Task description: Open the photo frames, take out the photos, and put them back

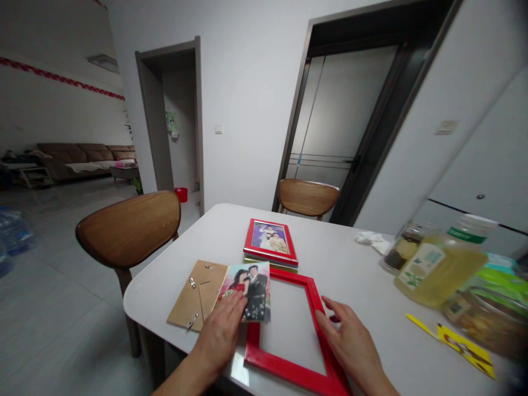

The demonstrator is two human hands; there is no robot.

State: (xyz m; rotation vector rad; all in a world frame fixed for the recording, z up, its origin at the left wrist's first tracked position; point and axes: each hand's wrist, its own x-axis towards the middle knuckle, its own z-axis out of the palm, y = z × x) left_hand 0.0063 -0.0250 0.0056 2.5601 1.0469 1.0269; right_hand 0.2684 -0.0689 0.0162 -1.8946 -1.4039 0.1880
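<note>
An empty red frame (274, 363) lies on the white table, nearest to me. My right hand (348, 335) rests at its right side, thumb on the red edge and fingers at the outer side. A photo of a couple (258, 291) overlaps the frame's upper left part. On the photo's lower left lies my left hand (225, 324), palm down with its fingers close together and flat. Partly under the photo and left hand is a brown backing board (187, 297) with metal clips. Beyond them, a red frame with a wedding photo (270, 242) tops a small stack.
At the right stand a large bottle of yellow liquid (441, 269), a dark-filled jar (406, 247) and a clear container (487, 319). A yellow packet (466, 349) and white tissue (371, 240) lie nearby. Wooden chairs (132, 228) stand left and behind.
</note>
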